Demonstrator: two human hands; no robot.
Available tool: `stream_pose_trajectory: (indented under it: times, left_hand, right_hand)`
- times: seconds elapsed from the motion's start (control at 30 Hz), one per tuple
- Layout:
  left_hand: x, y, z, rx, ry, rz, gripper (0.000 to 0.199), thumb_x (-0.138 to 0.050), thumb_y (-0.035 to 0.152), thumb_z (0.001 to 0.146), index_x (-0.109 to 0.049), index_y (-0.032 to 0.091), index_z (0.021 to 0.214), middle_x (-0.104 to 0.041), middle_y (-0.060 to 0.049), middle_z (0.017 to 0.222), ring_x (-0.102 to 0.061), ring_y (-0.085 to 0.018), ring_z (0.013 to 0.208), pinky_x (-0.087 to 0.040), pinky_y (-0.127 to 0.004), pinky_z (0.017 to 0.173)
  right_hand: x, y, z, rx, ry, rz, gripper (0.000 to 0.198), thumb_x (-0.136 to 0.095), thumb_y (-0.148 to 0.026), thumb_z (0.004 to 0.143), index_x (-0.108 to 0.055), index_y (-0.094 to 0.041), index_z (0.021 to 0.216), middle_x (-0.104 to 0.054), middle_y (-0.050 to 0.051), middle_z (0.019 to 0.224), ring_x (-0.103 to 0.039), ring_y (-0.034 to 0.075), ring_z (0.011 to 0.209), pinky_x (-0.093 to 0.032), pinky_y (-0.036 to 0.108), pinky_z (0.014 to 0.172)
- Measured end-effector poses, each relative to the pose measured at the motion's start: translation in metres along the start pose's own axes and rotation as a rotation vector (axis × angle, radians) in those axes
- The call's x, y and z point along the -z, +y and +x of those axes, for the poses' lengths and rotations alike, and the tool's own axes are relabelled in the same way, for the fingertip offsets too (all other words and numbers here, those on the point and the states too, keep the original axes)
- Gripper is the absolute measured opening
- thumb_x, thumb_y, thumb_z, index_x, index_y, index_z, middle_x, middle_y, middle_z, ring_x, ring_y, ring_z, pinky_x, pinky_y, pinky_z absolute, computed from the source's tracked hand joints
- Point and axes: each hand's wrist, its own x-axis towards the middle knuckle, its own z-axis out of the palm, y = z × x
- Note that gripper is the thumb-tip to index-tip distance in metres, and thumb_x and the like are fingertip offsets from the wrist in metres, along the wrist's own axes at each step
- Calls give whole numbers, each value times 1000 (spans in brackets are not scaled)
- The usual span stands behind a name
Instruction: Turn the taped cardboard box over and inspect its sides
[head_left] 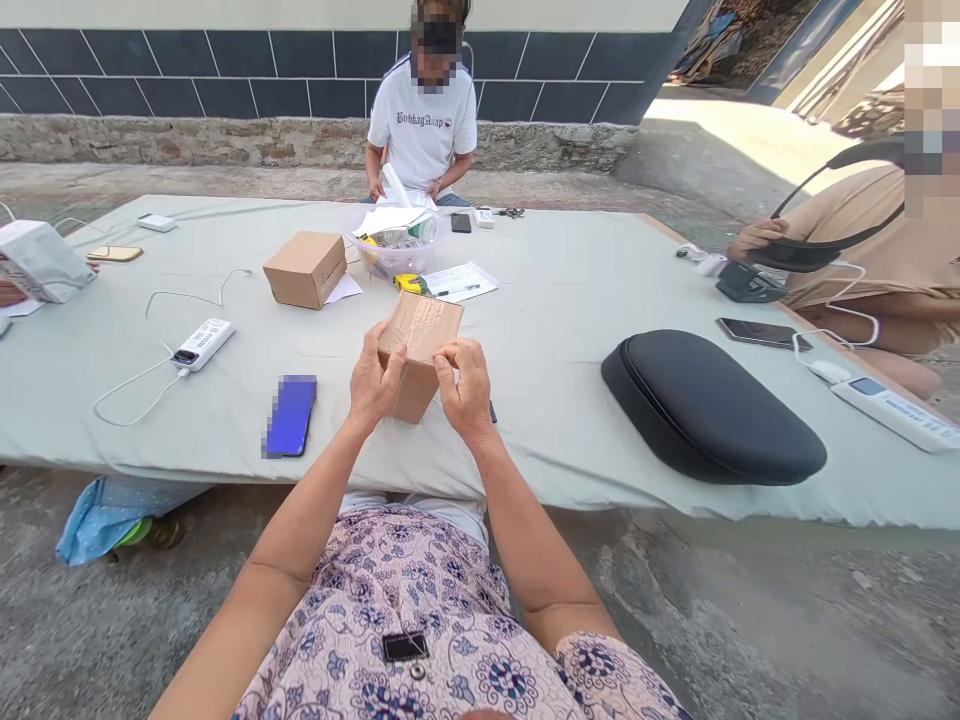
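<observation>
A brown cardboard box (pixel 421 325) with printed lettering on its top stands tilted in front of me at the table's near side. My left hand (pixel 377 378) grips its left side, thumb over the near top edge. At the box's right top edge is my right hand (pixel 465 385), fingers curled and thumb pressed to the forefinger; whatever lies in that pinch is too small to make out. A dark object (pixel 493 411) shows partly from behind my right wrist. Left of the box lies a blue-screened phone (pixel 291 415).
Another cardboard box (pixel 304 268), a plastic basket (pixel 360 262) of papers and bottles, and a yellow tape measure (pixel 411 284) stand beyond. A black case (pixel 712 405) is right; a white power bank (pixel 202 345) with cable is left. People sit opposite and at right.
</observation>
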Motion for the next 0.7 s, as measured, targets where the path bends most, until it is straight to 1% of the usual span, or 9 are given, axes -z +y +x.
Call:
stream_pose_trajectory:
  times: [0.07,0.17,0.3,0.4,0.43,0.5,0.57,0.63,0.7]
  left_hand:
    - [0,-2,0,-6,4,-3,50,-48,47,98,-44,23,142,-58,-11,143,-58,-28,129,-47,-44,106]
    - [-1,-5,0,-20,18,-22,49,-44,49,99,-45,24,141,-55,-11,146,-56,-27,131,-47,-43,107]
    - [0,-9,1,-26,26,-43,51,-44,54,99,-47,24,141,-58,-10,140,-56,-26,130,-48,-40,106]
    - [1,-11,0,-39,34,-54,50,-45,54,99,-48,25,140,-62,-9,132,-59,-24,124,-49,-39,103]
    - [1,-12,0,-39,40,-60,49,-45,53,99,-49,25,139,-63,-8,130,-59,-24,123,-49,-39,102]
    - [2,-12,0,-33,43,-66,47,-46,51,99,-49,26,139,-63,-8,129,-60,-24,121,-50,-39,101]
    - [2,-11,0,-23,32,-62,46,-46,49,99,-49,26,139,-62,-8,131,-60,-24,121,-51,-38,99]
    - [2,-9,0,-17,20,-50,46,-45,49,99,-48,26,140,-60,-8,136,-60,-24,121,-51,-38,99]
    - [2,-8,-1,-19,19,-36,47,-45,47,99,-46,26,141,-57,-9,141,-59,-25,124,-51,-39,100]
  right_hand:
    - [2,2,-1,-5,-5,58,19,-41,-29,101,-58,-24,94,-61,8,106,-57,22,107,-49,40,91]
    - [0,3,-3,-19,10,109,20,-42,-30,101,-60,-23,95,-61,8,107,-58,22,109,-49,41,94]
    - [-3,4,-5,-31,19,147,19,-46,-34,100,-60,-23,94,-61,9,105,-59,22,110,-52,41,93]
    - [-1,8,-5,-74,13,130,20,-51,-40,97,-60,-24,106,-60,11,120,-56,24,120,-53,42,95]
    - [1,12,-4,-96,5,118,27,-55,-43,95,-59,-25,114,-57,13,129,-53,26,127,-51,45,100]
    - [4,20,0,-146,-42,114,48,-62,-51,89,-53,-28,131,-45,14,149,-42,29,142,-42,53,111]
    - [8,31,6,-191,-138,164,69,-67,-59,84,-45,-31,143,-31,13,162,-29,31,152,-34,58,118]
    - [11,42,15,-221,-249,251,81,-69,-66,79,-43,-32,147,-24,12,166,-23,32,155,-32,59,119]
    - [12,52,25,-248,-328,342,83,-69,-71,76,-47,-32,145,-22,11,168,-23,33,155,-33,59,118]
